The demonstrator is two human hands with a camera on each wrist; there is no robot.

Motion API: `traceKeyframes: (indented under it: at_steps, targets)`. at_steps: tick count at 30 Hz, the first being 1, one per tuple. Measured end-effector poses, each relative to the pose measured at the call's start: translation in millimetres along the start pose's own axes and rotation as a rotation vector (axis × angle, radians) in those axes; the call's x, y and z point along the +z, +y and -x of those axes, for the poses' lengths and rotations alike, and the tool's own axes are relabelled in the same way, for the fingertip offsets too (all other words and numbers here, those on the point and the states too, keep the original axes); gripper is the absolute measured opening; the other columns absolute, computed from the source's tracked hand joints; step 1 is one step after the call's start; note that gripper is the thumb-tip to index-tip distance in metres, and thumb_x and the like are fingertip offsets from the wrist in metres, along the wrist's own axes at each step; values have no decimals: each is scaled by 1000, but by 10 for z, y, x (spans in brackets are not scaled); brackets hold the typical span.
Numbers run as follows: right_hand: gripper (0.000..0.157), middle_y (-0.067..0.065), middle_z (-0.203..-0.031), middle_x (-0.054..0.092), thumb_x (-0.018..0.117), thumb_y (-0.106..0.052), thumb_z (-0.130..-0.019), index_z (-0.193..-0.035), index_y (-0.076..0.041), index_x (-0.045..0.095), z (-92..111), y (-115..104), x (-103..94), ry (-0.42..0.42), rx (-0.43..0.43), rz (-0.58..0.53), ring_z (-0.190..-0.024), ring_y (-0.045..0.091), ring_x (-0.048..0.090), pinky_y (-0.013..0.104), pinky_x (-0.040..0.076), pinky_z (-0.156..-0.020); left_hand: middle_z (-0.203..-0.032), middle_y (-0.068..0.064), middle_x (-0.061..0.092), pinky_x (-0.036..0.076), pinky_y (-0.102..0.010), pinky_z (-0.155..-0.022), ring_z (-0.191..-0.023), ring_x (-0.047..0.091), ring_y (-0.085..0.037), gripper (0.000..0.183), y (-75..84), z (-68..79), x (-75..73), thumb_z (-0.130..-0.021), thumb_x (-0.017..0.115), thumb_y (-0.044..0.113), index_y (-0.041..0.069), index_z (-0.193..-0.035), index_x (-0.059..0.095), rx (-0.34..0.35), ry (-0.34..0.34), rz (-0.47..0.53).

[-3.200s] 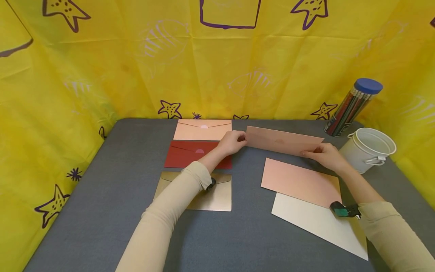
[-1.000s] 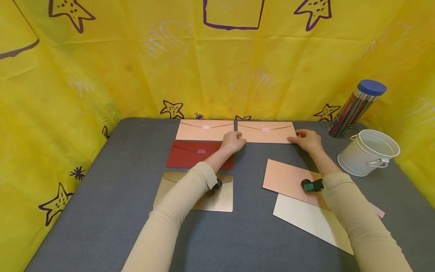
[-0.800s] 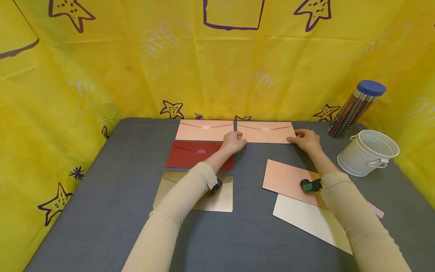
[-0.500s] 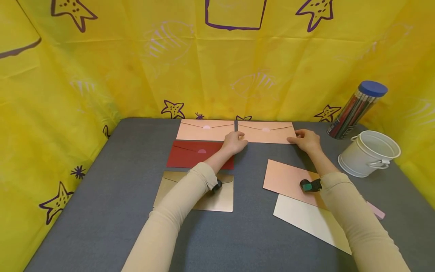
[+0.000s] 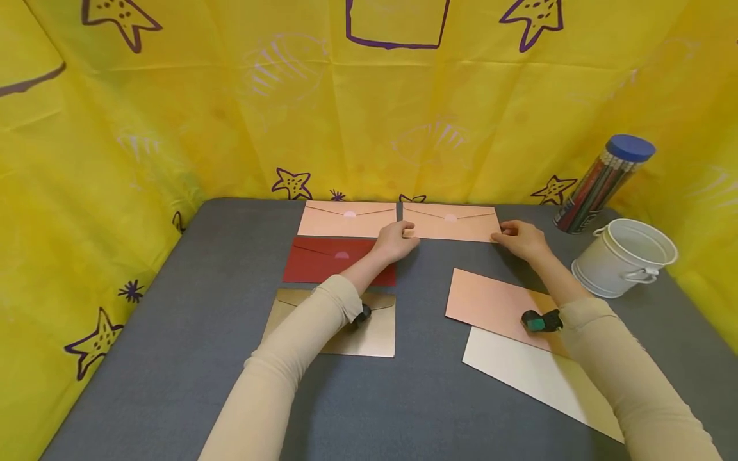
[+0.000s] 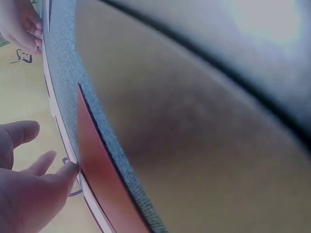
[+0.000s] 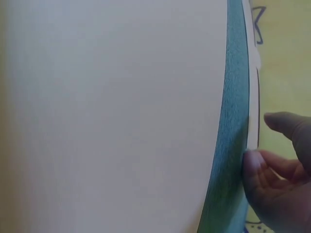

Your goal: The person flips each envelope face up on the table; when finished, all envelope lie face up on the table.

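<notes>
One peach envelope, flap down, pink seal apparently half-round.

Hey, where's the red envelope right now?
In the head view, left of center, the red envelope lies between the left peach envelope and the gold envelope.

The left hand is beside the red envelope (a blurred tan surface fills the right)

No text, brand or number can be read. The tube of pencils at far right bears pale marking near its base, too small to decipher.
</notes>
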State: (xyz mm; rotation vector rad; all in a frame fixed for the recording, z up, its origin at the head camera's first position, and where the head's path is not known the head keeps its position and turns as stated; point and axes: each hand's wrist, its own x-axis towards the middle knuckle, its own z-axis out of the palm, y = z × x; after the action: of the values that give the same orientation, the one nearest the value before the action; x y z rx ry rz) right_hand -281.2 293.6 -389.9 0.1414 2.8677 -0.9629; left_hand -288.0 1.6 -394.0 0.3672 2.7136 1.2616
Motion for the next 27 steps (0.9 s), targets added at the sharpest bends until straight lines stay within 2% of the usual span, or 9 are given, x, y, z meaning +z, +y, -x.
traceKeyframes:
  at_steps: [9, 11, 14, 16, 19, 24, 27]
  targets:
    - [66, 28, -137, 44, 53, -37, -100, -145, 7, 33, 89, 17, -66, -109, 0, -57, -126, 43, 39, 56, 31, -107, -137, -11, 56, 45, -35, -98, -124, 52, -26, 45, -19, 4, 3, -95, 60, 18, 3, -137, 54, 13, -5, -4]
    - [68, 29, -138, 43, 53, -38, -100, -146, 8, 31, 118, 18, -81, -131, -9, -53, -127, 44, 38, 57, 30, -108, -138, -10, 55, 44, -35, -100, -126, 51, -26, 45, -20, 14, 4, -96, 60, 19, 4, -138, 54, 33, -7, -4]
    - [71, 29, -140, 41, 53, -40, -100, -147, 8, 28, 185, 23, -101, -159, -28, -39, -130, 44, 37, 58, 29, -108, -140, -10, 54, 42, -36, -102, -127, 50, -25, 45, -21, 40, 11, -96, 60, 19, 4, -139, 53, 102, -34, -24]
    - [73, 29, -142, 39, 53, -42, -100, -148, 6, 27, 250, 35, -110, -177, -40, -25, -131, 45, 36, 59, 29, -108, -141, -11, 52, 40, -36, -104, -129, 48, -25, 46, -14, 75, 21, -97, 59, 20, 4, -139, 52, 164, -79, -52]
    - [76, 30, -146, 36, 53, -45, -99, -149, 4, 26, 389, 69, -127, -199, -75, 1, -133, 45, 34, 60, 29, -107, -144, -11, 50, 36, -34, -108, -132, 45, -23, 50, 6, 158, 45, -96, 61, 23, 4, -141, 49, 265, -189, -108]
    - [77, 30, -146, 35, 56, -47, -97, -149, 3, 30, 709, 142, -171, -206, -190, 50, -133, 48, 33, 65, 30, -103, -148, -9, 44, 27, -30, -113, -139, 37, -21, 60, 66, 345, 114, -95, 63, 32, 5, -145, 44, 427, -407, -238]
    - [73, 30, -145, 36, 60, -42, -96, -147, 4, 34, 897, 203, -203, -199, -278, 67, -132, 49, 34, 66, 33, -100, -153, -8, 38, 23, -28, -114, -142, 32, -19, 67, 101, 445, 168, -94, 63, 37, 7, -149, 39, 494, -517, -302]
